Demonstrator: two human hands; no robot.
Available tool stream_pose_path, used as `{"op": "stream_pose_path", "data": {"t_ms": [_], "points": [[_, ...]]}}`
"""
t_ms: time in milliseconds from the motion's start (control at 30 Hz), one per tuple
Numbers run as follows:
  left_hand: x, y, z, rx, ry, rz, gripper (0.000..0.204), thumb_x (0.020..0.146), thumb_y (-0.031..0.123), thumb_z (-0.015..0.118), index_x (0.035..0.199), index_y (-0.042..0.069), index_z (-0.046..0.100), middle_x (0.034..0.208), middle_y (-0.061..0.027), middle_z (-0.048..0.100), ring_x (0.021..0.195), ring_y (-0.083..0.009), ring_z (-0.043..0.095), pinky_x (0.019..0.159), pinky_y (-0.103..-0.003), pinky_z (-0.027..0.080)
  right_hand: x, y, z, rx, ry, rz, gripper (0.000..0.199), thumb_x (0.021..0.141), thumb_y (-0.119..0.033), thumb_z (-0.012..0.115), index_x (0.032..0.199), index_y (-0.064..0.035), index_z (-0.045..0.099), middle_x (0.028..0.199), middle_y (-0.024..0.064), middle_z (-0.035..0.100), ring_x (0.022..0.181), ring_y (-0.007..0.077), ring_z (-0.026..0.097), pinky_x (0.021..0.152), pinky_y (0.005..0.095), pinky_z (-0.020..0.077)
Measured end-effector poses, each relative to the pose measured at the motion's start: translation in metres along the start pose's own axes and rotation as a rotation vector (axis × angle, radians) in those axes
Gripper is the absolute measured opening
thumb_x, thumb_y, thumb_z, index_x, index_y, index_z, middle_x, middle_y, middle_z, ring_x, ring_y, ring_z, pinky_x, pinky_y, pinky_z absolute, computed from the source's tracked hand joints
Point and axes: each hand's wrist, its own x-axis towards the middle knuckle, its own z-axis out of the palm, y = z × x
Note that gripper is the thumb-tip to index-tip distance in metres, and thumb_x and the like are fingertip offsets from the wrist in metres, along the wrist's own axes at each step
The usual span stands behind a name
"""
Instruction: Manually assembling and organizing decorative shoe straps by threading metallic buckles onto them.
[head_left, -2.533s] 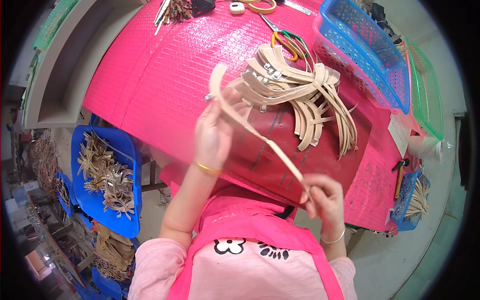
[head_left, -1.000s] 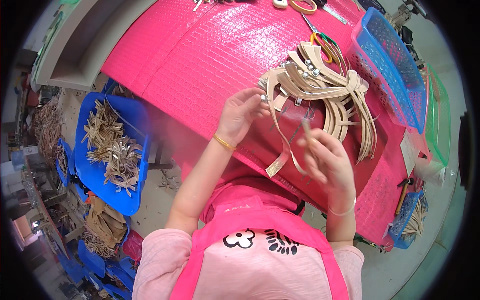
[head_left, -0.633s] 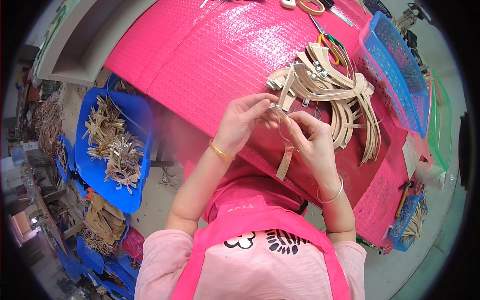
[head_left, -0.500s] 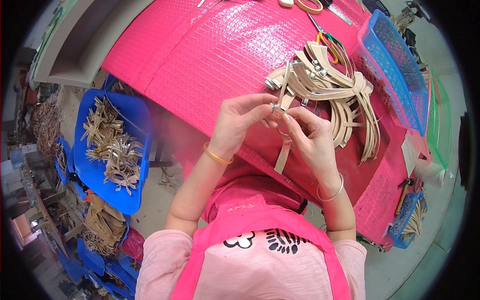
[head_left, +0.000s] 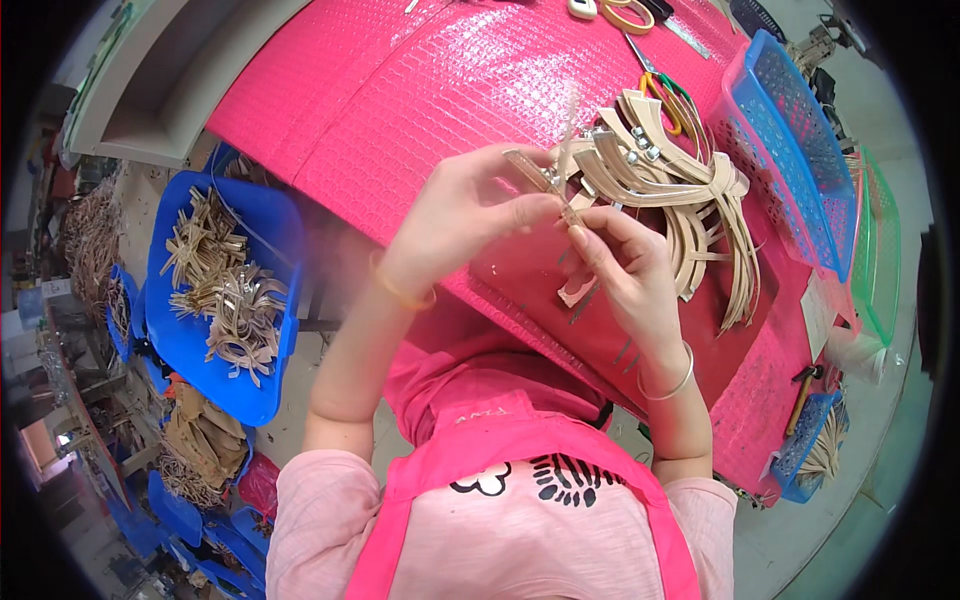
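Observation:
Both hands are at one thin beige strap (head_left: 568, 150), held over the near edge of the pink table. My right hand (head_left: 632, 268) pinches it between thumb and forefinger. My left hand (head_left: 470, 205) is bent round the strap's folded part, thumb towards the right hand; a little motion blur softens it. A shiny bit, perhaps a buckle, shows between the hands, too small to make out. One strap end points up and away, another hangs below the right fingers. Just beyond my right hand lies a bundle of beige straps (head_left: 690, 185) with silver buckles.
Scissors (head_left: 660, 90) and a tape roll (head_left: 627, 14) lie at the far side. Blue (head_left: 800, 130) and green baskets (head_left: 878, 240) stand at the right, with a hammer (head_left: 803, 400) nearer. On the left sits a blue tub (head_left: 275, 375) of strap bundles.
My left hand has shifted left and up, turning over the strap. The strap's hanging end has swung from between the hands to below the right fingers.

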Motion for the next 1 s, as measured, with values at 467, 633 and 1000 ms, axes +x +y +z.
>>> {"op": "stream_pose_path", "data": {"t_ms": [467,633,1000], "points": [[0.001,-0.027,0.034,-0.377,0.134,0.055,0.017,0.083,0.012,0.053,0.09,-0.004,0.056,0.075,-0.0073,0.06,0.069,-0.0142,0.059,0.063,-0.027,0.049,-0.003,-0.005,-0.02,-0.551,0.144,-0.543,0.024,0.078,-0.001,0.052,0.102,0.0013,0.053,0.087,0.0136,0.06,0.081,0.022,0.06,0.067,0.0295,0.0454],[0.002,-0.039,0.008,-0.884,-0.227,-0.024,0.014,0.083,0.009,0.05,0.096,0.002,0.054,0.076,-0.0066,0.058,0.061,-0.0179,0.057,0.057,-0.034,0.049,0.016,0.025,-0.048,-0.13,-0.111,-0.223,0.032,0.082,-0.01,0.05,0.112,0.0004,0.049,0.098,0.0106,0.057,0.086,0.0106,0.053,0.077,0.0267,0.043],[-0.002,-0.048,-0.003,-0.844,0.032,-0.17,0.018,0.082,0.009,0.052,0.1,0.003,0.054,0.076,-0.0058,0.058,0.06,-0.0138,0.055,0.051,-0.026,0.047,-0.002,0.021,-0.048,0.268,-0.339,0.131,0.018,0.081,-0.011,0.05,0.088,0.0055,0.054,0.064,0.007,0.057,0.047,0.0119,0.052,0.045,0.0238,0.0436]]}}
